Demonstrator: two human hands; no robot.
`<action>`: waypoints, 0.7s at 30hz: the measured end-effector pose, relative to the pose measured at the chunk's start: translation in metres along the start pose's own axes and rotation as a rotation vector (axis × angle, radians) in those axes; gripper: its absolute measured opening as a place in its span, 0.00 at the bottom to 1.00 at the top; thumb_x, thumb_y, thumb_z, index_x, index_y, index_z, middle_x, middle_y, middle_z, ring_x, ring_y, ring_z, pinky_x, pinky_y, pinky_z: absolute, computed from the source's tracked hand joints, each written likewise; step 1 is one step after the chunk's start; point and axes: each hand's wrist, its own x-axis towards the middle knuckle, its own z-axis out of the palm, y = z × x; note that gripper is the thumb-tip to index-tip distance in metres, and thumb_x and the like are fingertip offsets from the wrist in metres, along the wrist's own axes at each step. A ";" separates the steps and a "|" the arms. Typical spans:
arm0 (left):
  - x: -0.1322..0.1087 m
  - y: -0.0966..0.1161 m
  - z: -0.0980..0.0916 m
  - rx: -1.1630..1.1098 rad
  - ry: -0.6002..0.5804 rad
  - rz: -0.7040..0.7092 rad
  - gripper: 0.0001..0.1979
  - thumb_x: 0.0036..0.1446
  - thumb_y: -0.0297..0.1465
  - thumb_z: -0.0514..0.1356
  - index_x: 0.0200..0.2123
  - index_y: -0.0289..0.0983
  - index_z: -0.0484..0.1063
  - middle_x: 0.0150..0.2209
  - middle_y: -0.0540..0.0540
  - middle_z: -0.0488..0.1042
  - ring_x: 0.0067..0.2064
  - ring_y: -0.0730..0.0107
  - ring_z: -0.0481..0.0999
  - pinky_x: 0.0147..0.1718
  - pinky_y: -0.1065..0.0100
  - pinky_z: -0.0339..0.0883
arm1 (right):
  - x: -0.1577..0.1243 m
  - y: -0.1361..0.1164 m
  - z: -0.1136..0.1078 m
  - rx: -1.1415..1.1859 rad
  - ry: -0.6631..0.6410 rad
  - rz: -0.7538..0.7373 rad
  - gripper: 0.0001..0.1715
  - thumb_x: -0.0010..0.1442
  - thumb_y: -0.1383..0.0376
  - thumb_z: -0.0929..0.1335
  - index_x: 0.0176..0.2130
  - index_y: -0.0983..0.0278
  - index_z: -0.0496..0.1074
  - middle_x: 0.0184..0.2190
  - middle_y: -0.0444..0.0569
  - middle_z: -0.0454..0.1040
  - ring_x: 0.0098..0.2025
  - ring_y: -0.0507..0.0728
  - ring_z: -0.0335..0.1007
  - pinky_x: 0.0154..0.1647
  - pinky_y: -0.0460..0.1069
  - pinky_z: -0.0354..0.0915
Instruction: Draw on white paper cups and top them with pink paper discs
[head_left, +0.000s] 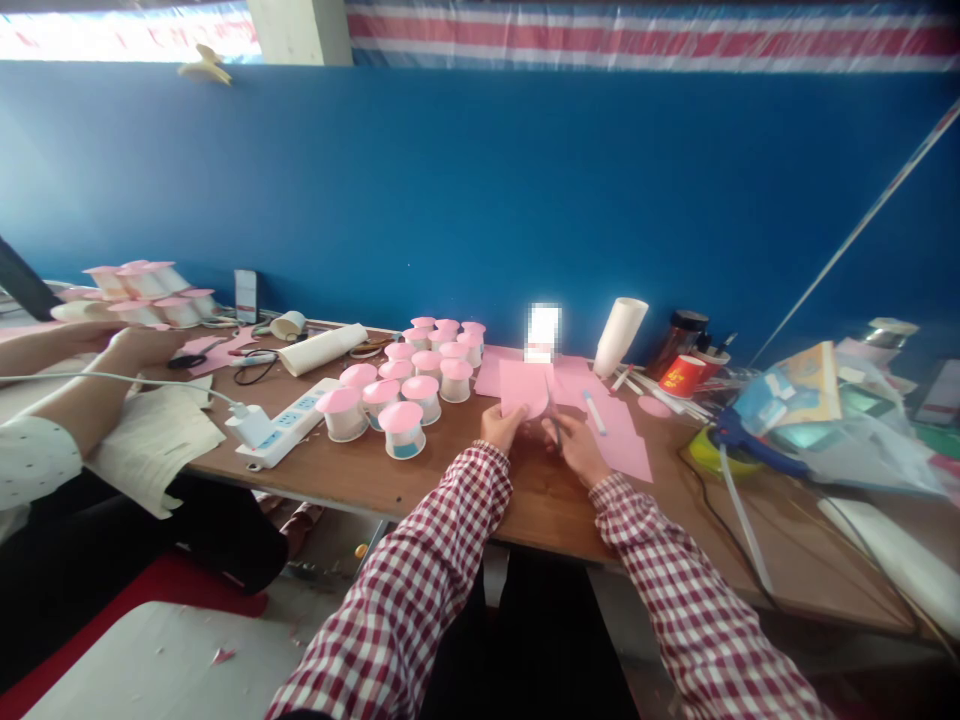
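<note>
Between the fingers of my left hand [501, 428] is a sheet of pink paper [523, 385], held up over the front of the table. My right hand [576, 448] grips a pair of scissors [553, 412], whose blades point away from me at the right part of the sheet. More pink sheets [630, 455] lie flat behind and to the right of my hands, with a white marker-like stick [595, 412] on them. To the left stand several white paper cups [405, 440], each topped with a pink paper disc [400, 415].
A white power strip [289, 430] lies left of the cups. A co-worker's hands [142, 345] work at far left near stacked cups [142, 290]. A glue gun [754, 445], red cup [681, 376], dark jar [681, 340] and white paper roll [621, 335] stand rightward.
</note>
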 end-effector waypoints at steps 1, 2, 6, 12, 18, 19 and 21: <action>0.000 0.000 0.000 -0.003 0.005 0.000 0.14 0.39 0.33 0.70 0.26 0.29 0.73 0.16 0.48 0.71 0.18 0.76 0.69 0.17 0.74 0.65 | 0.000 0.000 0.000 0.000 -0.001 -0.001 0.33 0.49 0.43 0.69 0.40 0.68 0.74 0.20 0.44 0.70 0.21 0.52 0.66 0.22 0.46 0.64; 0.000 0.000 0.000 -0.005 0.009 0.000 0.14 0.39 0.34 0.70 0.25 0.29 0.73 0.16 0.48 0.71 0.18 0.76 0.69 0.17 0.74 0.65 | 0.000 0.000 0.000 0.000 -0.002 -0.002 0.33 0.49 0.43 0.69 0.40 0.68 0.74 0.20 0.44 0.70 0.21 0.51 0.65 0.22 0.47 0.64; 0.000 0.000 0.001 -0.012 0.016 0.002 0.15 0.38 0.34 0.70 0.26 0.28 0.73 0.16 0.49 0.71 0.18 0.77 0.69 0.17 0.75 0.64 | 0.001 0.001 0.000 0.001 -0.007 -0.007 0.33 0.48 0.43 0.69 0.39 0.68 0.74 0.20 0.44 0.69 0.22 0.51 0.65 0.24 0.47 0.65; 0.000 0.001 0.001 0.002 0.015 0.001 0.13 0.40 0.33 0.69 0.25 0.28 0.73 0.16 0.49 0.70 0.17 0.78 0.68 0.16 0.75 0.63 | 0.002 0.003 0.000 0.003 -0.011 -0.008 0.32 0.48 0.44 0.69 0.40 0.69 0.74 0.21 0.45 0.70 0.22 0.51 0.66 0.24 0.46 0.66; -0.001 0.002 0.000 0.020 0.004 -0.007 0.12 0.40 0.31 0.69 0.25 0.29 0.73 0.16 0.49 0.71 0.17 0.77 0.68 0.16 0.75 0.63 | 0.002 0.003 0.000 0.015 -0.009 -0.006 0.33 0.48 0.44 0.69 0.42 0.68 0.74 0.21 0.45 0.71 0.22 0.51 0.66 0.23 0.46 0.65; -0.001 0.002 0.000 0.021 0.002 -0.007 0.12 0.40 0.31 0.69 0.24 0.29 0.73 0.16 0.49 0.71 0.17 0.77 0.68 0.17 0.75 0.63 | 0.002 0.003 0.000 0.017 -0.009 -0.005 0.33 0.49 0.44 0.69 0.42 0.68 0.74 0.21 0.45 0.71 0.22 0.51 0.66 0.22 0.46 0.64; -0.002 0.002 0.000 0.020 -0.002 -0.005 0.12 0.40 0.31 0.69 0.24 0.29 0.73 0.16 0.48 0.71 0.17 0.77 0.68 0.17 0.74 0.63 | 0.002 0.003 0.000 0.020 -0.008 -0.005 0.33 0.49 0.44 0.69 0.43 0.69 0.74 0.21 0.45 0.71 0.22 0.51 0.66 0.22 0.46 0.64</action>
